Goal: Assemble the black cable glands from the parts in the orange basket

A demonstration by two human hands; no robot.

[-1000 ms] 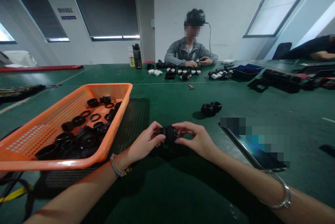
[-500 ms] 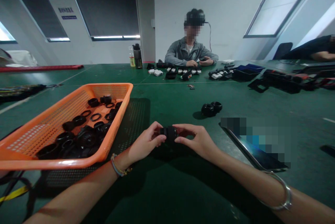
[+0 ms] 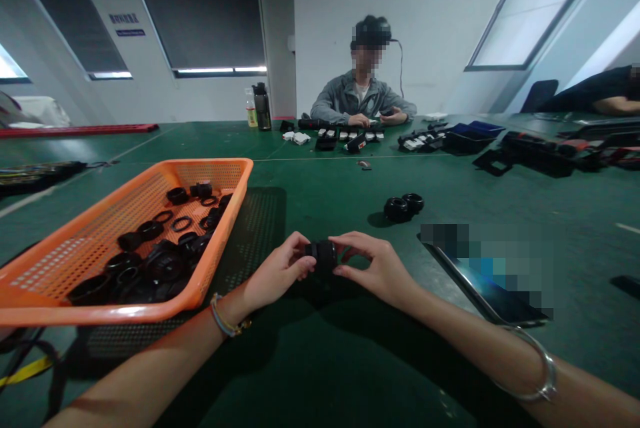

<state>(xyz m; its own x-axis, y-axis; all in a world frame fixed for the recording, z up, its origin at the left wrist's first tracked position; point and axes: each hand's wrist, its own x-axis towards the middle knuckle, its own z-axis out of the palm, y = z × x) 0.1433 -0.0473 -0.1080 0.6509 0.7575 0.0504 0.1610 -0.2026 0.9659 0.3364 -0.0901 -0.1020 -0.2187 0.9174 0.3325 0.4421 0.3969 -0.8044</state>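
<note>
Between my two hands is a black cylindrical fitting (image 3: 325, 255), lying crosswise with a wider collar on its right part. My left hand (image 3: 274, 275) is closed on the narrower left end, thumb in front and fingers behind. My right hand (image 3: 383, 269) curls round the right end, with thumb and fingertips at the collar's edge. Left of my hands stands an orange perforated basket (image 3: 231, 231) with black rings and cylindrical parts inside. Beyond my right hand, two black ring-shaped parts (image 3: 397, 209) sit side by side on the green table (image 3: 330, 361).
A tablet-like device (image 3: 480, 285), partly blurred out, lies right of my right hand. Across the table sits a person (image 3: 363, 98) with small black and white items in front. Two bottles (image 3: 261, 107) stand at the back; black trays (image 3: 470, 138) lie at the far right.
Both hands stay in almost the same place on the fitting. Its collar appears turned slightly, and the view has shifted a little.
</note>
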